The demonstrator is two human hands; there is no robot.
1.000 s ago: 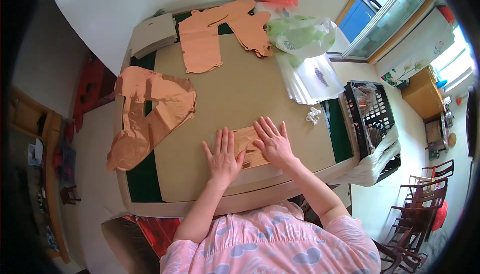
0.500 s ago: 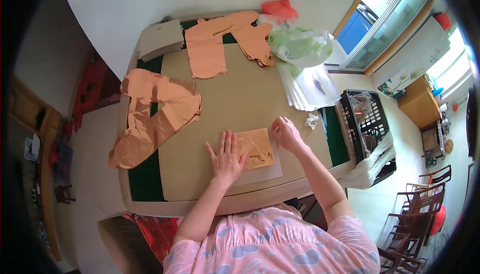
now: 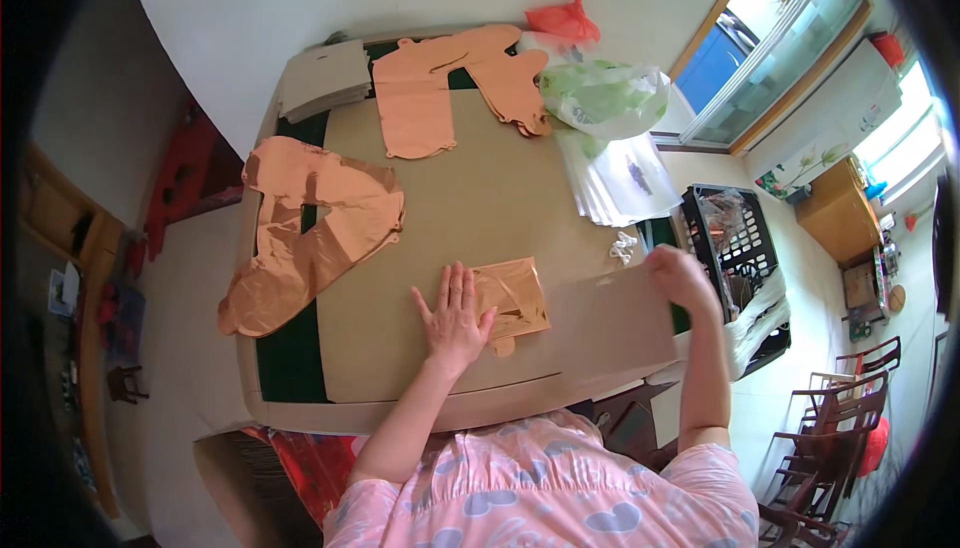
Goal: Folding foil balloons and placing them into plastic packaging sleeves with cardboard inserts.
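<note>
My left hand (image 3: 454, 320) lies flat with fingers stretched on the table, its thumb side over the left edge of a folded copper-coloured foil balloon (image 3: 518, 293). A small tab sticks out at the packet's lower edge. My right hand (image 3: 683, 278) is at the table's right side, blurred by motion, its fingers closed at the upper right corner of a thin greyish-brown cardboard sheet (image 3: 615, 316). That sheet stretches from beside the packet toward the right table edge. Flat unfolded foil balloons lie at the left (image 3: 320, 233) and at the back (image 3: 415, 98).
Grey cardboard sheets (image 3: 325, 83) are stacked at the back left. Clear plastic sleeves (image 3: 615, 183), a green-white plastic bag (image 3: 605, 98) and a red bag (image 3: 565, 18) lie at the back right. White string (image 3: 622, 248) sits nearby. A black crate (image 3: 735, 218) stands beyond the right edge.
My right hand has moved right, drawing the sheet out from under the folded foil balloon. My left hand has stayed in place.
</note>
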